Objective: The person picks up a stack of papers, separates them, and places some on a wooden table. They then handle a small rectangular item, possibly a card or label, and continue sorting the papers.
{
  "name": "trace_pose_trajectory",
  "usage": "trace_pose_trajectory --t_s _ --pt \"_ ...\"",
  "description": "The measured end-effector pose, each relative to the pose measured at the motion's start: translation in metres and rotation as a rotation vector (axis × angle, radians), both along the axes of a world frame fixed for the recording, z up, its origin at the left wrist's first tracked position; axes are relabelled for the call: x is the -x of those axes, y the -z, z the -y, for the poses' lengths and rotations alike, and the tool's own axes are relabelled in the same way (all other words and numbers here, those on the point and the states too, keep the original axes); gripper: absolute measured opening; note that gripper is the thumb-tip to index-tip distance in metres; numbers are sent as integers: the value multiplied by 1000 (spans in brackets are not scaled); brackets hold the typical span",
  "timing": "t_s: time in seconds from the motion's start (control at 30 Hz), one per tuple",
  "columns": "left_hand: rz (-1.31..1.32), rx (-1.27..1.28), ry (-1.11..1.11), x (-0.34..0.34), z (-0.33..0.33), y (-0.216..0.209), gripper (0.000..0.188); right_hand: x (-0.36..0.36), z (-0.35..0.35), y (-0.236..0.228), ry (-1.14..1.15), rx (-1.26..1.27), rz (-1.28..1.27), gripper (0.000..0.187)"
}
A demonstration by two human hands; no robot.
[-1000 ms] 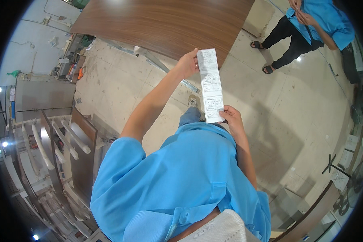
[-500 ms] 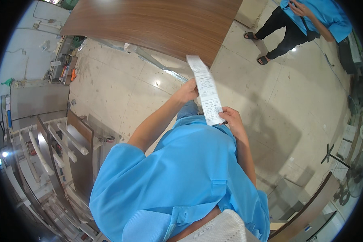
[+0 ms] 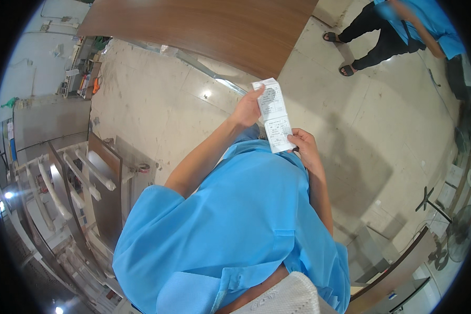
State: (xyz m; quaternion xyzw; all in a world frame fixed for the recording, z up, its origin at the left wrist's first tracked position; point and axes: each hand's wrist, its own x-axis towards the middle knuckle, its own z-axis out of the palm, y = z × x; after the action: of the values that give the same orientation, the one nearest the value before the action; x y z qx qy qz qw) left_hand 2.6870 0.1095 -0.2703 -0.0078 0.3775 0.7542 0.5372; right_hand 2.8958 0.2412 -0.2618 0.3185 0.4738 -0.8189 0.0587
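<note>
A long white printed paper slip (image 3: 273,109), with a fold line across its middle, is stretched between my two hands in front of my waist. My left hand (image 3: 248,109) grips its far end, the thumb lying on the printed face. At the near right corner, my right hand (image 3: 306,148) pinches the slip between thumb and fingers. Something small and dark shows under the right fingers, too hidden to name. The far edge of the paper comes close to the corner of a brown wooden tabletop (image 3: 209,31) in the view.
Another person in a blue shirt (image 3: 429,26) and sandals stands at the far right. Brown panels (image 3: 105,193) and wrapped white bars (image 3: 94,170) stack at the left. A fan (image 3: 461,233) and a grey box (image 3: 371,254) stand at the right. Tools fill a shelf (image 3: 81,78) at far left.
My left hand has moved up the slip, its thumb now on the printed face. The far part of the paper, which stretched out longer, now looks folded shorter. The other person's arm has shifted.
</note>
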Motion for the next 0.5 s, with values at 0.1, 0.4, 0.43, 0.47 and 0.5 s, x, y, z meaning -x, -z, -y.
trace_pose_trajectory --t_s 0.1,0.4,0.43,0.47,0.5 --pt "-78 73 -49 6 -6 -2 29 4 -4 -1 -21 14 16 20" --pt "-95 123 -113 15 -22 -25 28 12 -17 0 -62 -3 -17 22" --pt "-107 105 -114 15 -23 -28 28 12 -19 -1 -76 -24 -18 23" --pt "-116 104 -119 14 -24 -30 27 12 -20 -1 -75 -10 -28 23" --pt "-126 94 -122 13 -25 -31 27 11 -21 -1 -70 -6 -31 23"
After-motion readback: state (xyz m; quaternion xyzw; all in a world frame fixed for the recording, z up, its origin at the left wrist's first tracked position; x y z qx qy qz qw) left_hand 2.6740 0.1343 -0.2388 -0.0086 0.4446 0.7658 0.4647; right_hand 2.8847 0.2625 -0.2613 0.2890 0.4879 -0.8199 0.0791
